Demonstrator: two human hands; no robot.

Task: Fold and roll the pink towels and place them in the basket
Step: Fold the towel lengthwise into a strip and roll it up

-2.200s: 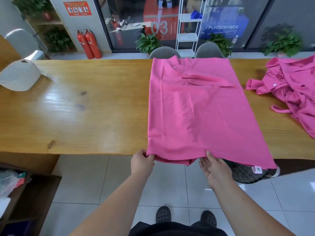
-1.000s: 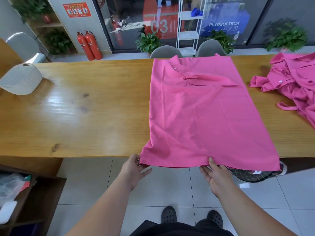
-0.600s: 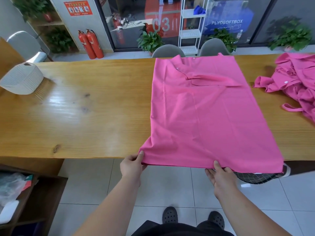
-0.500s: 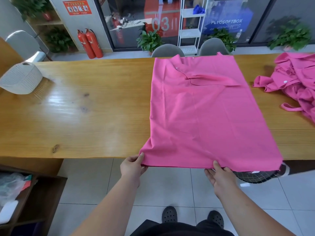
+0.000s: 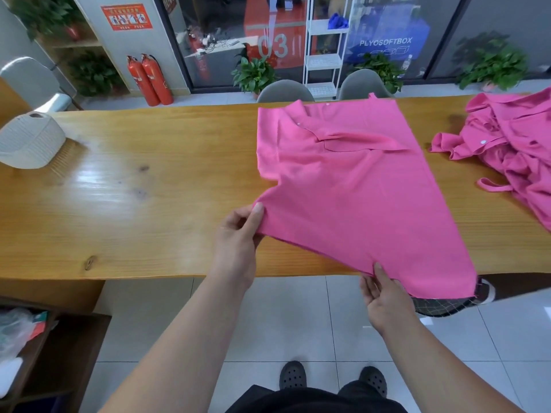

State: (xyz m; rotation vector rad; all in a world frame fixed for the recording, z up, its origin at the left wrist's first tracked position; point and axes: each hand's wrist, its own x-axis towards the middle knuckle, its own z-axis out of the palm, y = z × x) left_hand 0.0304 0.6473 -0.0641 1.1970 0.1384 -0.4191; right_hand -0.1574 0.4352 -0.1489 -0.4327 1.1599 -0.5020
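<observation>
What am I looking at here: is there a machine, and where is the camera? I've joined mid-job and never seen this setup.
There is no machine: a person works with two bare hands. The one picture comes from a camera worn on the person's head, looking forward and down. On the wooden table a pink towel lies spread out. The left hand pinches its near-left corner over the table top. The right hand pinches its near edge at the table's front. A heap of pink cloth lies at the right end, and the white basket stands at the far left.
</observation>
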